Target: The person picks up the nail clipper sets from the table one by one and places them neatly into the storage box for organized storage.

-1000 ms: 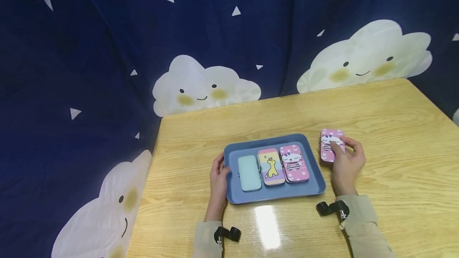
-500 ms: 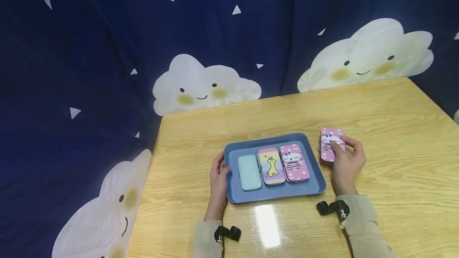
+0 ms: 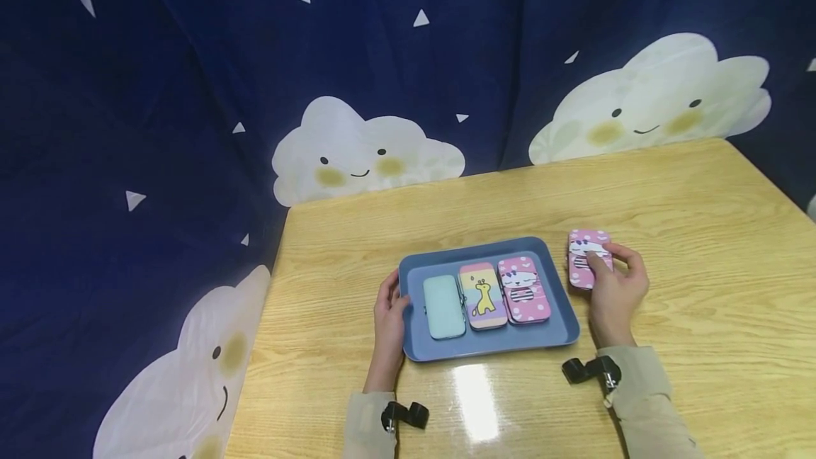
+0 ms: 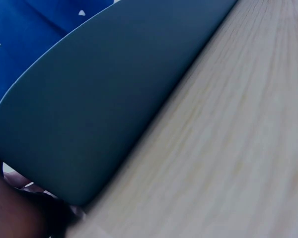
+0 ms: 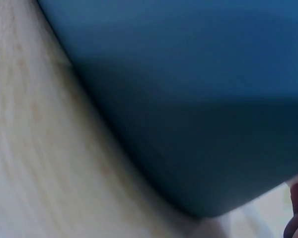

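My right hand (image 3: 613, 289) pinches the pink case (image 3: 587, 258), thumb across its lid, other fingers curled round the far/right edge. Case sits on the table (image 3: 701, 218), just right of the tray (image 3: 484, 350), apart from its rim, near the tray's far-right corner. It's directly ahead of my right palm, i.e. away from my body. My left hand (image 3: 389, 310) is well apart from it, on the tray's left rim, fingers curled over the edge, gripping it.

Long axis of the case: runs near-to-far, roughly parallel w/ the three cases already in the tray: mint case (image 3: 443, 306), giraffe case (image 3: 482, 295), cat case (image 3: 523, 289). The cat print on mine reads upright from my seat, head toward the far end. Can't tell which side the clasp is on, my fingers cover that edge.

Free slot in the tray is the strip right of the cat case, so it lies left & slightly nearer to me from my grip. Looks narrow to me.

Wrist cams: only tray wall (image 4: 104, 99) & wood, blurred; no case visible.
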Demonstrator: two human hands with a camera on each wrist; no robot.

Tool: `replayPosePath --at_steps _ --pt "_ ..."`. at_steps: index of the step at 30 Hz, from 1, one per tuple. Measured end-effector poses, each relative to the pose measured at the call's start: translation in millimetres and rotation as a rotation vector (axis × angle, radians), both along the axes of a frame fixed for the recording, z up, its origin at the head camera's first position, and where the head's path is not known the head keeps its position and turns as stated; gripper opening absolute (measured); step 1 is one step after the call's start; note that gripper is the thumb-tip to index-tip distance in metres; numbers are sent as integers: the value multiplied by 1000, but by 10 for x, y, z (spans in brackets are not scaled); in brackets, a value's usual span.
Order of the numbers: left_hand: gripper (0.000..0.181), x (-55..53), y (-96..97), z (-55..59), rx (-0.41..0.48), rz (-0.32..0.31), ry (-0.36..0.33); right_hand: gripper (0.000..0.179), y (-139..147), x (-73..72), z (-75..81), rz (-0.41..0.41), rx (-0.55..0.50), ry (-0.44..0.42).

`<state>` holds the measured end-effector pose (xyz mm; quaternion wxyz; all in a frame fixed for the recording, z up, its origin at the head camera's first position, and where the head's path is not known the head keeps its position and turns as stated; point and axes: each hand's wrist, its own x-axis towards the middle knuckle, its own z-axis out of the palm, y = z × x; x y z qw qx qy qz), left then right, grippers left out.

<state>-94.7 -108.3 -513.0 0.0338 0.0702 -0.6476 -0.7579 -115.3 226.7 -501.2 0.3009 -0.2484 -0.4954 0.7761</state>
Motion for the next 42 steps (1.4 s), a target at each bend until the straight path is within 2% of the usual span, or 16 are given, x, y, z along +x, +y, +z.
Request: replayPosePath --at_steps 26,42 --pt "55 7 -9 -31 2 -12 25 26 -10 26 16 8 30 -37" --pt "55 -4 -14 -39 6 -13 25 27 -51 31 60 25 13 -9"
